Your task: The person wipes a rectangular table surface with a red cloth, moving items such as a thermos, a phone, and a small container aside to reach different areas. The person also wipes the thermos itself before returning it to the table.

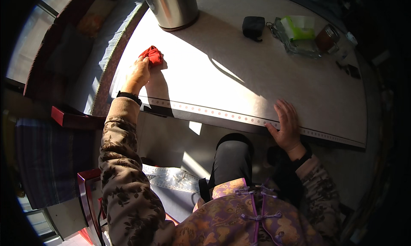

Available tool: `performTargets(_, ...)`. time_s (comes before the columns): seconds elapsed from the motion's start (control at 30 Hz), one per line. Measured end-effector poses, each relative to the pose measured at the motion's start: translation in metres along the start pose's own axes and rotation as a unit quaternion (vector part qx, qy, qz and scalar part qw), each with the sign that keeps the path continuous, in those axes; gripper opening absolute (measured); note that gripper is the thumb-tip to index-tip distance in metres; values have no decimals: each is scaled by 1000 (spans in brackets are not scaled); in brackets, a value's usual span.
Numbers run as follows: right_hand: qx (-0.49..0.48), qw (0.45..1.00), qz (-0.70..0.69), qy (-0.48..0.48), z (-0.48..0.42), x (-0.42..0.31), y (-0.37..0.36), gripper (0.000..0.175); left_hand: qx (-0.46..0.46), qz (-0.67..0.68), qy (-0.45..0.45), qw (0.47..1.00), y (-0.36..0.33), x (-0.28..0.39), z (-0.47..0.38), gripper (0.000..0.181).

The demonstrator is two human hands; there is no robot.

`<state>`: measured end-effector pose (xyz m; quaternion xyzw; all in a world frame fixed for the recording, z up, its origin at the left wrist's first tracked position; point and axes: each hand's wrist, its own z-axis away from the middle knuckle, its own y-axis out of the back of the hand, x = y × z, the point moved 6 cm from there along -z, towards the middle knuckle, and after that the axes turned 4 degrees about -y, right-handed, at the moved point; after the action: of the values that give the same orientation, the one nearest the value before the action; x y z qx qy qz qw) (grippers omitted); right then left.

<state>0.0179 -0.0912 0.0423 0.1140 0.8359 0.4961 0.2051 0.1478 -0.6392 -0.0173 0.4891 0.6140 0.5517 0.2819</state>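
My left hand (139,72) reaches over the left part of the table and holds a crumpled red cloth (154,56) against the sunlit top. The fingertips are partly hidden by the cloth. My right hand (286,125) lies flat on the near edge of the table (224,82), fingers spread and nothing in it. Beyond the left hand stands a large stainless steel container (175,8), its top cut off by the picture's rim.
A small black pouch (253,27), a green and white packet (298,28) in a clear tray and a jar with reddish-brown contents (327,38) stand at the back right. A cushioned sofa (74,53) is at the left. A red chair frame (84,185) is beside me.
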Motion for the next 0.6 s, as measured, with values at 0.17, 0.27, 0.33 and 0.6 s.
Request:
performTargets(0.17,3,1000,9,-1,0,1,0,59,-27,-97,80,992,28,-24,17,28)
performTargets(0.27,8,1000,-2,-1,0,1,2,59,-27,-105,101,989,42,-3,20,25)
performTargets(0.33,11,1000,1,1,0,0,2,58,-59,-125,112,984,46,8,23,24)
performTargets(0.6,4,1000,-30,5,0,0,0,58,-91,-162,63,981,58,61,93,33)
